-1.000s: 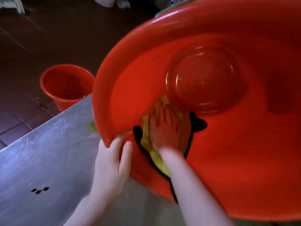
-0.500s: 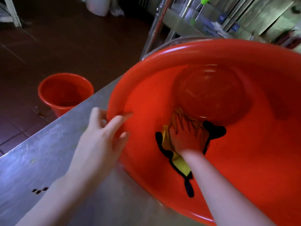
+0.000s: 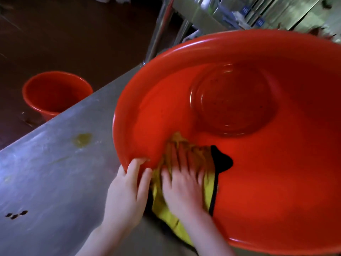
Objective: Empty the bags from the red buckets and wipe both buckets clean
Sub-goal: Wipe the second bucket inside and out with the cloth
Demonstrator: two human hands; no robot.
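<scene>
A big red bucket (image 3: 258,172) lies tilted on the steel table, its mouth facing me and its round bottom visible inside. My left hand (image 3: 127,193) grips the near left rim, thumb inside and fingers outside. My right hand (image 3: 184,185) lies flat with spread fingers on a yellow cloth with black edging (image 3: 212,163), pressing it against the inner wall close to the rim; the hand is motion-blurred. A second, smaller-looking red bucket (image 3: 55,93) stands upright on the floor to the left. No bags are in view.
The steel table (image 3: 46,172) has a yellowish stain (image 3: 82,139) and three small dark specks (image 3: 16,214) near its left edge. Dark red floor tiles lie beyond. Metal shelving legs (image 3: 160,30) and racks stand behind the bucket.
My left hand went back from a loose touch to gripping the rim. My right hand dragged the cloth from near the bucket's bottom toward the near rim. The view shifted slightly.
</scene>
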